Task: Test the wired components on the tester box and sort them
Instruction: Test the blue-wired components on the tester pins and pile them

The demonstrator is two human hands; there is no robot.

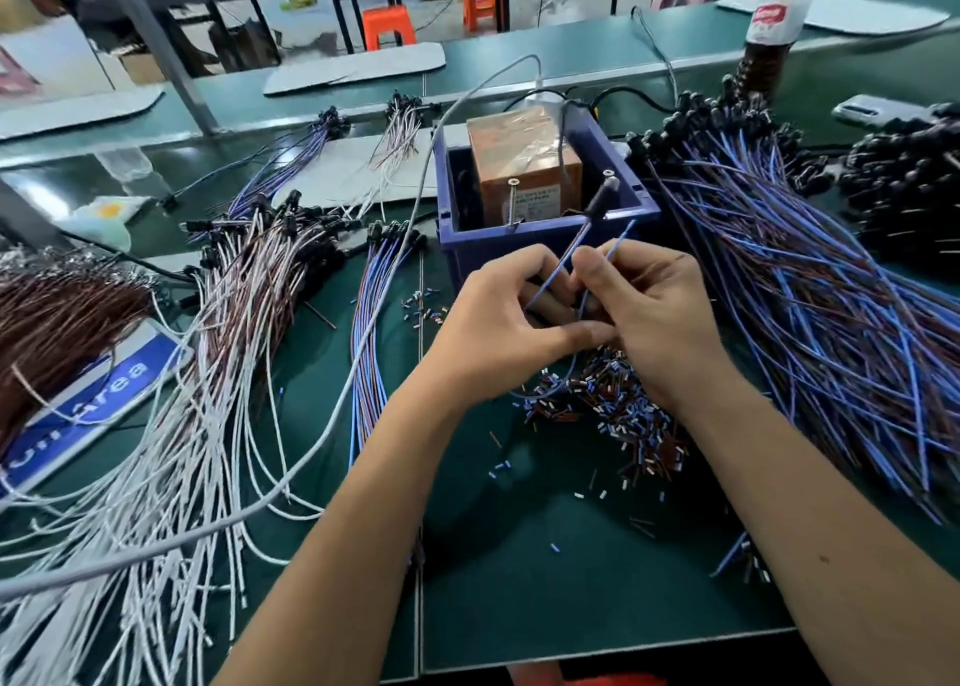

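Note:
A blue bin (545, 241) at the table's middle holds an orange tester box (519, 165) with two screws standing up from its near side. One wired component (602, 199) with a black head and blue leads rises in front of the bin, its head near the right screw. My left hand (498, 316) pinches one blue lead, and my right hand (649, 306) pinches the other. Both hands meet just in front of the bin, above a heap of small cut sleeves (608, 415).
A big pile of blue-and-brown wired components (810, 290) lies to the right. A smaller blue bundle (371, 321) and white-and-brown bundles (234, 332) lie to the left. A grey cable (332, 389) crosses the mat. A bottle (774, 25) and a phone (883, 111) stand at the back right.

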